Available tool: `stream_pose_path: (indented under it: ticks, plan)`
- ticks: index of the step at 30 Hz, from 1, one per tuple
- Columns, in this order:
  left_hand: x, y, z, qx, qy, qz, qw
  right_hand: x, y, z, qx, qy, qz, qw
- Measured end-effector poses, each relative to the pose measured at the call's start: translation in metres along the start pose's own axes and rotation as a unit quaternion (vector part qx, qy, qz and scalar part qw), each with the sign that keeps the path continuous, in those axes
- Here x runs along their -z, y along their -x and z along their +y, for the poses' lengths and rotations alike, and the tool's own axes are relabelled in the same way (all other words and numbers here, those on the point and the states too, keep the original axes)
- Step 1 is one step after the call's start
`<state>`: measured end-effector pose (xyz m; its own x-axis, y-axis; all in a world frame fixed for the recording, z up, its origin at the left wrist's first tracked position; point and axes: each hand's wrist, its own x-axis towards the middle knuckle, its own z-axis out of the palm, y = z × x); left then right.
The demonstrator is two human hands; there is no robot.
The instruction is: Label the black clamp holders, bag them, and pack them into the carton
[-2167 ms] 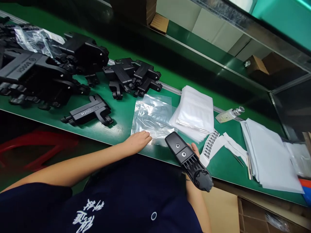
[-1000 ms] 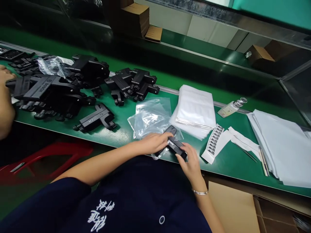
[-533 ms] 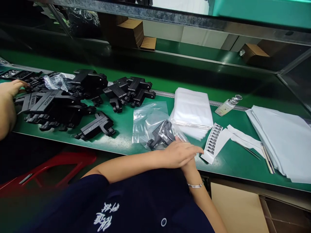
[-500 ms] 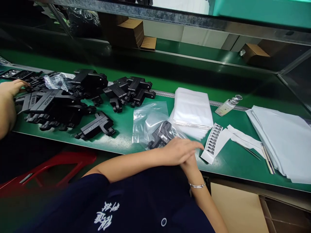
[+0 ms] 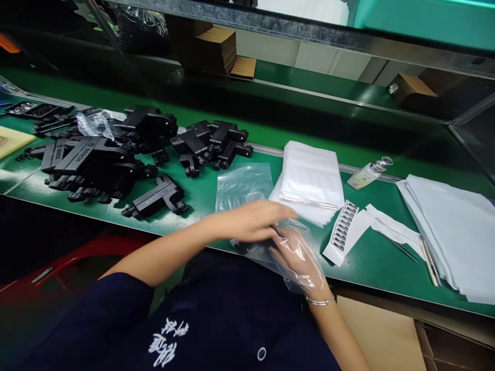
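Note:
My left hand [image 5: 251, 219] reaches across in front of me, its fingers and thumb closing on a clear plastic bag [image 5: 265, 255]. The bag drapes over my right hand [image 5: 297, 255], whose fingers show through the film, spread apart; whether they are inside or behind it I cannot tell. Under my left hand a dark part [image 5: 240, 246] shows in small pieces, mostly hidden. Behind my hands lies another clear plastic bag [image 5: 243, 180], flat on the green bench. To the left rests a single black BOSCH-marked plastic part [image 5: 157, 198].
Piles of similar black parts [image 5: 93, 165] fill the left side. A stack of white translucent bags [image 5: 311, 175] sits behind my hands. To the right are a label sheet [image 5: 344, 226], a pump bottle [image 5: 367, 174], tweezers [image 5: 404, 246] and white sheets [image 5: 452, 232].
My hands were crossed at the wrists; now my left hand has drawn left and the bag spreads over my right hand. Another person's hand at far left has gone from view.

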<state>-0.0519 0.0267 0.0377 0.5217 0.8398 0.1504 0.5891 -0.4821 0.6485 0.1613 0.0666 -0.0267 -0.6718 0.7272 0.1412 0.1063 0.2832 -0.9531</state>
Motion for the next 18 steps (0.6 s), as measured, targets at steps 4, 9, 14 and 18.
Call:
stream_pose_path:
  ticks: [4,9,14,18]
  plan:
    - [0.023,0.012,-0.035,0.129,-0.059,-0.148,0.979,-0.012,0.000,-0.004,0.217,0.229,-0.140,0.939]
    - [0.010,0.024,-0.045,0.160,0.073,-0.253,0.951,-0.021,-0.005,0.003,0.272,0.347,-0.164,0.882]
    - [0.019,0.064,-0.042,0.232,0.127,-0.166,0.950,0.026,-0.003,0.002,-0.020,0.379,0.083,0.921]
    - [0.015,0.081,-0.034,0.335,0.132,-0.019,0.933,0.027,0.006,-0.027,0.062,0.306,0.175,0.934]
